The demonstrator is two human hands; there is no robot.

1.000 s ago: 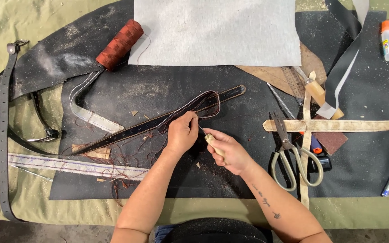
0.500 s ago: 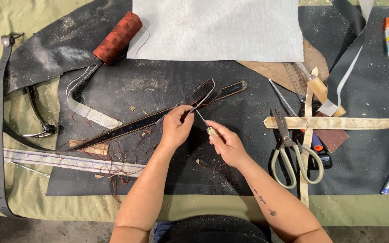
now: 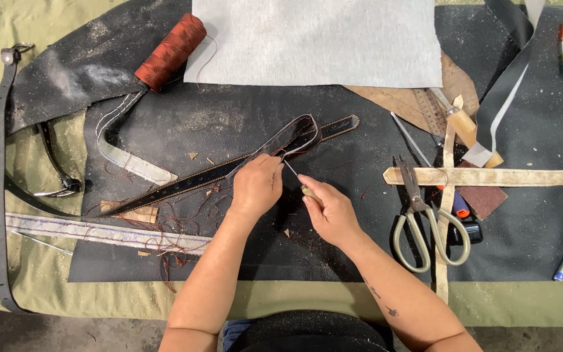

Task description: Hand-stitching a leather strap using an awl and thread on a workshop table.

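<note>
Centrally, left hand (image 3: 257,186) pinching black belt (image 3: 229,171), right hand (image 3: 331,210) gripping awl (image 3: 298,178).

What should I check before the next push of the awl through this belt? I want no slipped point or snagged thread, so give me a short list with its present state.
1. Left hand pins the black belt to the mat: ok.
2. Right hand grips the awl by its pale handle: ok.
3. Awl tip aimed at the stitch line beside the folded loop: cannot tell, too small.
4. Left fingertips out of the point's path: not ok, they sit right beside it.
5. Loose red thread away from the work spot: ok.
6. Scissors lie apart, shut: ok.
</note>
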